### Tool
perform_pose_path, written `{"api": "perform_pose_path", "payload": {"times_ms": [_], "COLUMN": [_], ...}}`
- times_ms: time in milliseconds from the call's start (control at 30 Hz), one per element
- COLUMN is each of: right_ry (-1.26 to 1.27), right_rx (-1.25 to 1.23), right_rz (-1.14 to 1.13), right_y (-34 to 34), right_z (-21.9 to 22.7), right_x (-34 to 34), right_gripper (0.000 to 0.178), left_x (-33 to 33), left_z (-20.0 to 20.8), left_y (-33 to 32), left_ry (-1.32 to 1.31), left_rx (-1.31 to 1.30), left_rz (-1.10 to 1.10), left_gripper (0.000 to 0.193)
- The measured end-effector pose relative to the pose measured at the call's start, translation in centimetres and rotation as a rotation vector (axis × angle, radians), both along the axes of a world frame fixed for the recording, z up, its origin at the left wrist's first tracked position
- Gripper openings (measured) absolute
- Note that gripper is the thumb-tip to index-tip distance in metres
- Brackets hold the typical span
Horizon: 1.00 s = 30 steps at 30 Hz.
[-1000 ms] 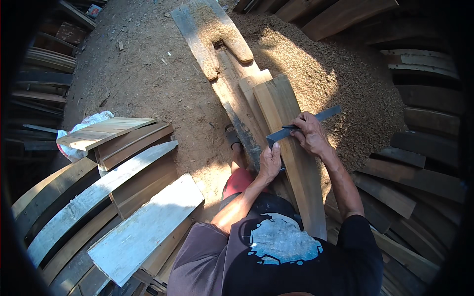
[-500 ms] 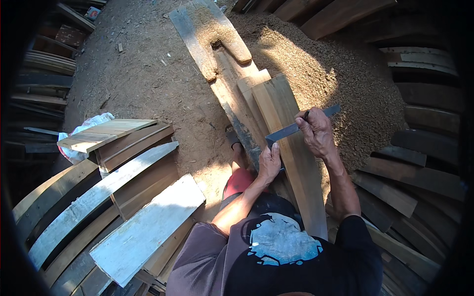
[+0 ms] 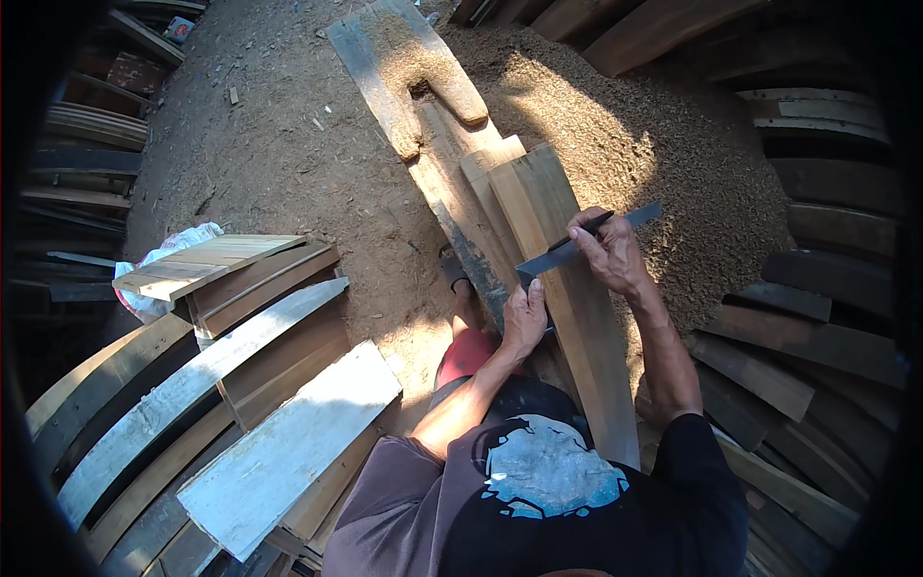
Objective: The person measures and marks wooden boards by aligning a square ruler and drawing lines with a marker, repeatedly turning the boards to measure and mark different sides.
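Note:
A long brown plank (image 3: 585, 356) lies on the bench in front of me, running from my lap toward the far side. Across its face rests the metal blade of a square (image 3: 551, 260), whose far end sticks out past the plank's right edge. My left hand (image 3: 524, 317) is closed on the square's corner at the plank's left edge. Pinched in my right hand (image 3: 613, 255) is a dark pen (image 3: 583, 230), slanting down-left toward the blade. The pen's tip is too small to make out against the blade.
Under the plank sits a wooden bench (image 3: 370, 82) with a notched end. Wood shavings (image 3: 702, 183) are heaped to its right. Stacked boards (image 3: 808, 337) stand along the right, and a whitish board (image 3: 293, 447) lies on a pile at the left.
The pen has swung from nearly end-on to a slant over the blade, and my right fingers have shifted slightly left. My left hand and the square stay in place.

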State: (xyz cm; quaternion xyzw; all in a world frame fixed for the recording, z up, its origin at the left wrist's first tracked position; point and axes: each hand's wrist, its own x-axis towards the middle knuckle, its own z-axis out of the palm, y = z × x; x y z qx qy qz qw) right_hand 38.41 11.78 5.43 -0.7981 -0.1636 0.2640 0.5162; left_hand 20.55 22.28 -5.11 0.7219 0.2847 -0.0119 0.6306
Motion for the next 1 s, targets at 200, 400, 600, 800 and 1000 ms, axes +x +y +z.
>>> {"api": "perform_pose_path", "payload": {"times_ms": [200,400,600,800,1000], "right_ry": [0.015,0.035,0.072,0.128,0.122], "right_rx": [0.036,-0.007,0.117,0.116,0.099], "right_rz": [0.012,0.005,0.031,-0.008,0.024], "right_y": [-0.3,-0.5,0.9,0.3,0.2], "right_z": [-1.1,0.1,-0.3,0.0,-1.2], "right_x": [-0.6,-0.2,-0.8,-0.5,-0.9], "right_gripper": [0.016,0.017,0.017,0.016,0.014], "left_x": [0.4,0.4,-0.1,-0.2,0.0], "left_z": [0.9,1.2,-0.1,-0.2,0.0], "left_y": [0.0,0.1,0.1,0.1,0.0], "left_ry": [-0.008,-0.034,-0.020,-0.012,-0.031], "left_rx": [-0.023,-0.029,-0.004,-0.023,-0.019], "left_rz": [-0.001,0.011,-0.020,-0.027,-0.008], "left_gripper": [0.040,0.041,0.042,0.041,0.040]}}
